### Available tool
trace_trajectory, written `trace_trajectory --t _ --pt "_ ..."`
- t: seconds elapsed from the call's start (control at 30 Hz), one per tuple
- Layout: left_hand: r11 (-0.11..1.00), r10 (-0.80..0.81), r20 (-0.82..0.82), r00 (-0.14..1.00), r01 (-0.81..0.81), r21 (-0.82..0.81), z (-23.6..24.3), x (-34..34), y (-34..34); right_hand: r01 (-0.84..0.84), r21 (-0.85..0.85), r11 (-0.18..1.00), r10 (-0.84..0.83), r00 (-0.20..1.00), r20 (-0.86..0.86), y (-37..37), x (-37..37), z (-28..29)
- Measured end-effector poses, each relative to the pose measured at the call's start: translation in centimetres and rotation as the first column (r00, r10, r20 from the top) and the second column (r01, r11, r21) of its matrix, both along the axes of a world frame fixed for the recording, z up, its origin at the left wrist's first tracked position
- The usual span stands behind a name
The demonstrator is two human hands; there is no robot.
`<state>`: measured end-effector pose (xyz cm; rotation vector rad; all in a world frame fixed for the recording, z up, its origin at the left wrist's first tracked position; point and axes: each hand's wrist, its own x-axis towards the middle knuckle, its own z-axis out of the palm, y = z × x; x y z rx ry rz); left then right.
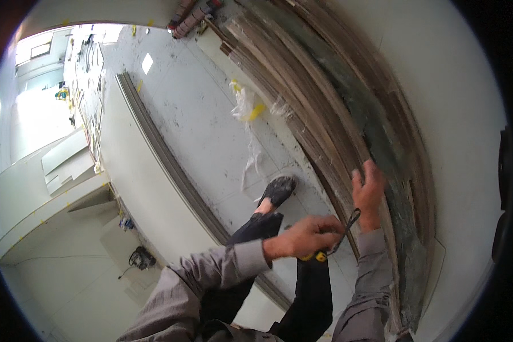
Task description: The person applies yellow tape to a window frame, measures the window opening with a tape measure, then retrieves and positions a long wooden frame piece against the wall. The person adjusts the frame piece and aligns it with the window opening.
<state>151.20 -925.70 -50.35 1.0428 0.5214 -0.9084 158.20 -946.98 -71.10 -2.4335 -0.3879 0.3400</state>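
Observation:
My left hand [309, 235] is closed around a yellow and black tape measure [320, 256], most of it hidden under the palm. A dark strap loop [347, 229] hangs from it, out toward my right wrist. My right hand [369, 191] reaches over a stack of long brown wood-grain planks [319, 108], thumb and fingers apart. Its fingertips are at the planks' edge; whether they press on it I cannot tell. Clear plastic film partly wraps the stack.
A long white panel with grey edge strips [171, 154] lies to the left. Crumpled clear and yellow plastic [246, 102] is on the tiled floor beside my shoe [279, 190]. A white wall [461, 131] runs along the right. A dark tool with a cord [141, 259] sits at lower left.

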Motion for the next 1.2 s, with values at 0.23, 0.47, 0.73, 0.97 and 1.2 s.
trace_trajectory --t 0.23,0.47,0.73,0.97,1.2 --pt "0.527 -0.506 -0.004 0.863 0.312 0.790 -16.9 -4.1 11.7 -0.377 -0.400 0.835 0.305 0.923 -0.234 1.2 -8.0 -3.2" --pt "0.098 -0.846 -0.132 0.517 0.393 0.914 -28.4 -13.8 16.6 -0.331 -0.513 0.792 0.352 0.934 -0.059 0.4 -10.8 -10.1" --pt "0.885 0.253 0.283 0.925 -0.340 0.319 -29.1 -7.6 17.1 -0.387 -0.257 0.885 0.358 0.921 -0.154 1.1 -16.5 -7.0" --pt "0.727 0.663 0.105 0.741 -0.606 -0.322 -32.4 -6.7 15.6 -0.365 -0.181 0.913 0.251 0.854 -0.456 -1.0 -14.6 -5.2" --pt "0.853 0.506 0.305 0.807 -0.520 -0.041 -31.2 -4.5 13.8 -0.188 -0.063 0.980 0.124 0.832 -0.541 -3.9 -14.5 -3.1"
